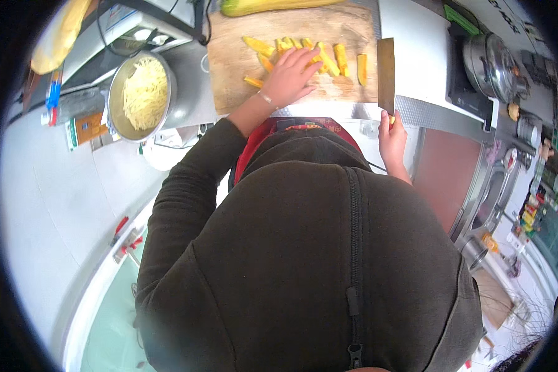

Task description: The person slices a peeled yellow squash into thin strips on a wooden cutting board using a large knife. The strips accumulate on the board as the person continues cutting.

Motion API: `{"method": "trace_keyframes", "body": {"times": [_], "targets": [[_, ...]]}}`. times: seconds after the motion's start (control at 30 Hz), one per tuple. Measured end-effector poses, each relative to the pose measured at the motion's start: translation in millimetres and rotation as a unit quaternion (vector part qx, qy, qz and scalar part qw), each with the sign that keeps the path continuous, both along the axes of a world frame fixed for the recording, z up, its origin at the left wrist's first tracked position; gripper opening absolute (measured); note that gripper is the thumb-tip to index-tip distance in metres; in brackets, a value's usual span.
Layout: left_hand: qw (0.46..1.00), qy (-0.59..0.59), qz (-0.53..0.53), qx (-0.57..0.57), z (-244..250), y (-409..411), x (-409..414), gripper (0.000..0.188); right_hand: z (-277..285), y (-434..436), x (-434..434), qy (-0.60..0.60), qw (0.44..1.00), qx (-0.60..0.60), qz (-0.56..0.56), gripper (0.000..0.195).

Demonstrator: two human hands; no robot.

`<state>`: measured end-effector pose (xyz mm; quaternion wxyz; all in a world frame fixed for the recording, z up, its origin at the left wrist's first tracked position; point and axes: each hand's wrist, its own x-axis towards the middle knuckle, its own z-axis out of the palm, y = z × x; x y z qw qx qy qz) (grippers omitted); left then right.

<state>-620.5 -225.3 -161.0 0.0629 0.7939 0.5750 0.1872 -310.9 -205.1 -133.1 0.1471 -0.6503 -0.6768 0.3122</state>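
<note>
Several orange-yellow strips, apparently pumpkin or squash (pixel 341 60), lie across a wooden cutting board (pixel 232 51). My left hand (pixel 289 79) rests over the strips at the middle of the board with its fingers spread; whether it grips any under the palm is hidden. In my right hand (pixel 392 139) is the handle of a cleaver (pixel 386 74), its broad blade upright in the picture along the board's right edge. One strip (pixel 362 69) lies apart from the others, near that blade. A long yellow-green squash (pixel 279 5) lies at the board's far edge.
Left of the board stands a metal bowl (pixel 112 100) of pale shreds (pixel 144 95). A large pale-yellow vegetable (pixel 60 37) is at the upper left. On the right are an induction cooker (pixel 467 88) and a lidded steel pot (pixel 488 65). The metal counter edge (pixel 428 113) runs before me.
</note>
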Motion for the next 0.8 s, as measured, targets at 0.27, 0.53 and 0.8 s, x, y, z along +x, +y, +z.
{"method": "trace_keyframes", "body": {"times": [0.27, 0.53, 0.8], "targets": [[0.975, 0.159, -0.133, -0.076, -19.0, 78.6, 54.0, 0.053, -18.8, -14.2, 11.8, -0.055, 0.998, -0.017, -0.029, 0.046], [0.981, 0.176, -0.073, -0.029, -48.7, 56.6, 8.1, 0.040, -8.7, -22.1, -12.6, -0.007, 1.000, -0.023, 0.008, 0.033], [0.994, 0.027, 0.062, -0.089, -4.0, 36.1, 9.8, 0.051, -2.0, -27.0, -21.6, 0.036, 0.997, -0.063, 0.010, 0.037]]}}
